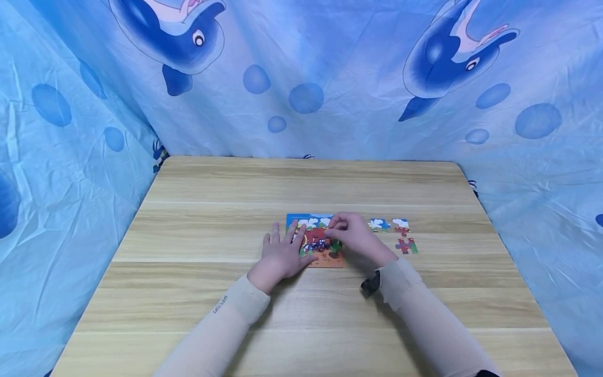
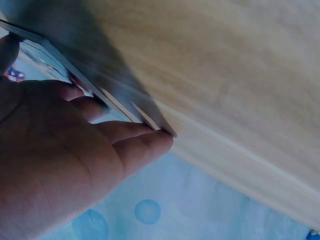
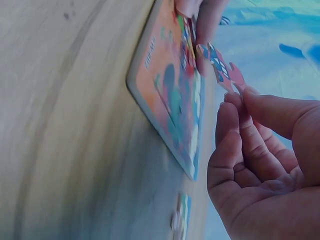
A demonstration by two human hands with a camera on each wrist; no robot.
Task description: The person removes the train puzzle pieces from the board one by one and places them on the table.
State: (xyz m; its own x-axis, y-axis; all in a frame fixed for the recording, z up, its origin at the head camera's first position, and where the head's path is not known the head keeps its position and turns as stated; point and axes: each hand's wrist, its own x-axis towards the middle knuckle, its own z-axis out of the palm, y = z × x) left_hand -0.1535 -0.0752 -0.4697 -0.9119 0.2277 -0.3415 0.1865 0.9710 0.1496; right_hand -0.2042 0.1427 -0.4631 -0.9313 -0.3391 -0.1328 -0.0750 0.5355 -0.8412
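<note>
- Head: the board (image 1: 326,261) is lying midway between the table's (image 1: 226,183) side edges; the left hand (image 1: 284,257), spread, is probably steadying it.
- Left wrist: fingers (image 2: 142,150) are resting beside its rim.
- Right wrist: the right hand (image 3: 265,155) is pinching a piece (image 3: 230,75), probably keeping its picture visible.

puzzle board (image 1: 330,261) on table (image 1: 311,324), loose pieces (image 1: 402,225) right

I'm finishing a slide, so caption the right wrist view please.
A right hand pinches a jigsaw piece, clear of the puzzle board.
</note>
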